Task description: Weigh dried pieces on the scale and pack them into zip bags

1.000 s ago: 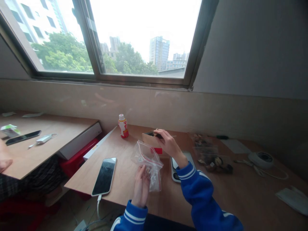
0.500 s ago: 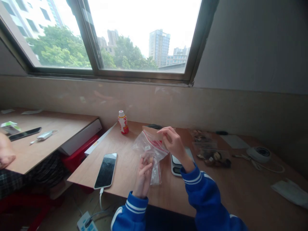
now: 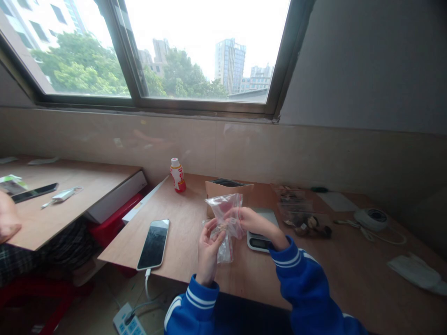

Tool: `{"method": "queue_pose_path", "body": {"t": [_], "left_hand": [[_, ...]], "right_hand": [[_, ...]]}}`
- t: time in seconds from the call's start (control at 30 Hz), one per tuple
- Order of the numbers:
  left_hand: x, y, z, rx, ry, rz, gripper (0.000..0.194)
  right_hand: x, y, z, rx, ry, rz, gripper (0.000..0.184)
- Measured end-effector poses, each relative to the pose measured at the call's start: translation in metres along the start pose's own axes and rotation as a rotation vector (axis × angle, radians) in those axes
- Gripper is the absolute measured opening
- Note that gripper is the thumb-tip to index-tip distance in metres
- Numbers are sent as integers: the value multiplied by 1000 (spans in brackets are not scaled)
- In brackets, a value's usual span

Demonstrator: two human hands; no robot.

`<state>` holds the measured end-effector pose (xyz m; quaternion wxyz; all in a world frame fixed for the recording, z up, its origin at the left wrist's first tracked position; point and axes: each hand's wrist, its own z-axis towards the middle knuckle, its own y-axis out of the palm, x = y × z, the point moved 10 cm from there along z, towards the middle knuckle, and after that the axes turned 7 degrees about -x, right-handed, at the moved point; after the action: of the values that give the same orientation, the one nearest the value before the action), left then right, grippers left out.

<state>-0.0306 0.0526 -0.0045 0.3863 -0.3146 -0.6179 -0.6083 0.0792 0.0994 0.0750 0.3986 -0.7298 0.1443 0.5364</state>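
A clear zip bag (image 3: 223,203) with a red-edged seal is held above the table, with small brownish bits low in it. My left hand (image 3: 208,249) pinches the bag's lower part between thumb and fingers. At the sealing edge, my right hand (image 3: 258,224) has closed fingers on the plastic; whether the fingertips are inside or behind the film is unclear. Below lies another clear plastic bag (image 3: 225,253). Behind the held bag stands an open brown paper pouch (image 3: 228,189). A white kitchen scale (image 3: 258,244) sits beside my right hand, partly hidden by it.
A phone (image 3: 153,244) on a charging cable lies left, with a red-and-white bottle (image 3: 178,176) behind. Bags of dark dried pieces (image 3: 307,225), a white dome camera (image 3: 372,218) and a white cloth-like item (image 3: 415,272) are right. Another person's hand (image 3: 9,216) rests on the left table.
My right hand has come down from above the bag to its sealing edge. The bag has been turned and its top shifted right, uncovering more of the paper pouch.
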Motion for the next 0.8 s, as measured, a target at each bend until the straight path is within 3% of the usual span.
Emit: {"method": "queue_pose_path", "body": {"t": [0.13, 0.37, 0.5, 0.6, 0.67, 0.8], "left_hand": [[-1, -4, 1, 29, 15, 16, 46], [2, -3, 2, 45, -3, -9, 43], [6, -10, 2, 92, -10, -41, 32], [8, -19, 0, 162, -26, -157, 29], [9, -28, -3, 229, -34, -229, 28], [12, -45, -9, 320, -25, -275, 25]], "right_hand": [[1, 5, -1, -6, -21, 44, 44], [3, -20, -10, 238, -110, 150, 38], [-2, -25, -14, 193, -110, 200, 34], [-24, -36, -17, 141, -149, 203, 34], [-43, -59, -18, 230, -208, 183, 33], [-67, -108, -16, 576, -309, 39, 29]]}}
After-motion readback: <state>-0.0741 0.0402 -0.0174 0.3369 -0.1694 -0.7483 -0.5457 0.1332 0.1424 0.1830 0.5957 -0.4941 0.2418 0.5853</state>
